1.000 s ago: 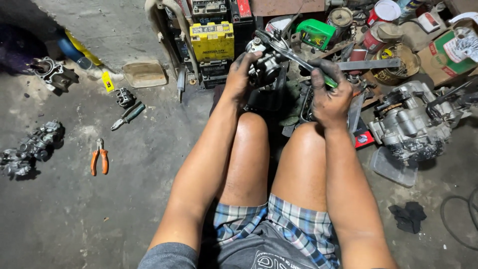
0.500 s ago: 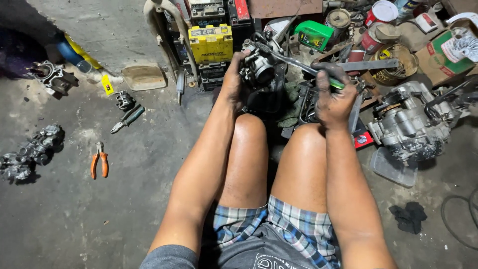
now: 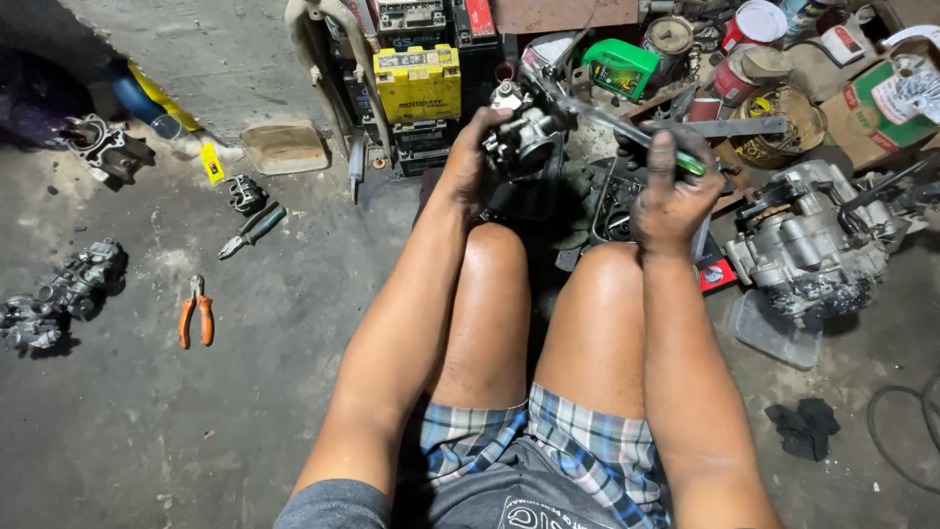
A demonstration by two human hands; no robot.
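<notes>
Item: carburettor (image 3: 524, 137), grey metal, held above knees, in front of yellow battery (image 3: 419, 82).
L hand (image 3: 472, 157): closed round carburettor body, fingers wrapped.
R hand (image 3: 676, 196): fisted on green-handled screwdriver (image 3: 627, 127); shaft runs up-left to carb.
Containers: green plastic can (image 3: 619, 67), capped, contents n/v. Red/white tin (image 3: 752, 29), lid on. Cardboard box (image 3: 867, 108) w/ crumpled paper. Clear tray (image 3: 774, 333) under engine block (image 3: 808, 245).
Floor, L side: orange pliers (image 3: 196, 312), engine parts (image 3: 59, 294).
</notes>
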